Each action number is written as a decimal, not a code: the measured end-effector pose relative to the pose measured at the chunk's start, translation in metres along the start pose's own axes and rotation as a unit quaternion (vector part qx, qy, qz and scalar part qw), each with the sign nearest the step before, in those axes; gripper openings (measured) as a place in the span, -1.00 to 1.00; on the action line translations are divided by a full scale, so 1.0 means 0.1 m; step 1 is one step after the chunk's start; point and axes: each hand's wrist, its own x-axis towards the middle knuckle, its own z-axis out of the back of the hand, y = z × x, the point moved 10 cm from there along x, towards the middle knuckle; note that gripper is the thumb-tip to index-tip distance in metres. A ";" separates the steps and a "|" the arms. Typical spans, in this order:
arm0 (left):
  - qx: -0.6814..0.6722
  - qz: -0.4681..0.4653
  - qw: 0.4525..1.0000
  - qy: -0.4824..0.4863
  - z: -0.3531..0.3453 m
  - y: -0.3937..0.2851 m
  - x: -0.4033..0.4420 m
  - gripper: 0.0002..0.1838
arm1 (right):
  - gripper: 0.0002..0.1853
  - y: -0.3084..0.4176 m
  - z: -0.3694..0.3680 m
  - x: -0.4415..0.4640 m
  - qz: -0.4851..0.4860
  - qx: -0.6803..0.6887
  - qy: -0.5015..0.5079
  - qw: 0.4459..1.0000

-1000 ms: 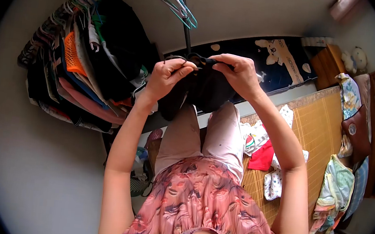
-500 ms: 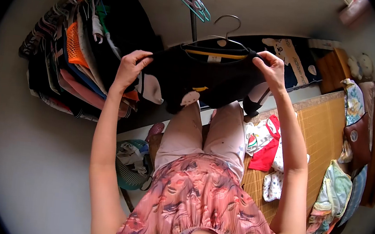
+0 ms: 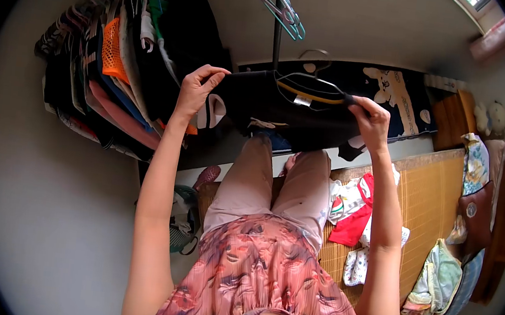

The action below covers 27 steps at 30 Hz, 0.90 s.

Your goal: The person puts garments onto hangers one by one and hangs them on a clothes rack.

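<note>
A black shirt with a yellow inner neck band and a white label hangs on a metal hanger, stretched between my two hands. My left hand pinches the cloth at one shoulder. At the other shoulder, close to the collar, my right hand grips the fabric. The hanger's hook sticks up beyond the neckline. Pale patches show on the sleeves, and the shirt's lower front is folded away from view.
A rack packed with hanging clothes stands at the left. Spare hangers dangle above the shirt. On the bamboo mat at right lie red and white children's clothes and a pale green garment. A green basket sits lower left.
Both hands have shifted slightly right in view with the shirt, still gripping its shoulders. The shirt's front has tilted, so its printed patches show less. The camera view has shifted too.
</note>
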 end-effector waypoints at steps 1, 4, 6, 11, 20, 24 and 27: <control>0.010 -0.002 1.000 0.001 -0.01 -0.02 0.00 -0.81 | -0.84 -0.10 0.03 -0.03 -0.023 0.050 -0.026 0.998; 0.037 -0.014 0.999 0.010 -0.02 -0.08 0.00 -0.82 | -0.85 -0.34 0.02 -0.15 -0.068 0.188 -0.086 0.976; 0.074 -0.050 0.996 0.005 0.03 -0.22 0.03 -0.85 | -0.85 -0.34 -0.09 -0.20 -0.056 0.156 -0.051 0.985; 0.128 -0.101 0.987 0.005 -0.02 -0.48 0.06 -0.87 | -0.86 -0.25 -0.14 -0.21 -0.055 0.109 -0.030 0.992; 0.170 -0.098 0.977 0.083 -0.47 -0.50 0.08 -0.78 | -0.85 -0.33 -0.25 -0.19 -0.063 0.205 -0.020 0.976; 0.091 -0.044 0.992 0.071 -0.42 -0.33 0.15 -0.74 | -0.85 -0.33 -0.17 -0.18 -0.056 0.223 -0.029 0.973; 0.103 -0.014 0.993 0.048 -0.27 -0.19 0.08 -0.74 | -0.86 -0.42 -0.08 -0.21 -0.062 0.241 -0.043 0.968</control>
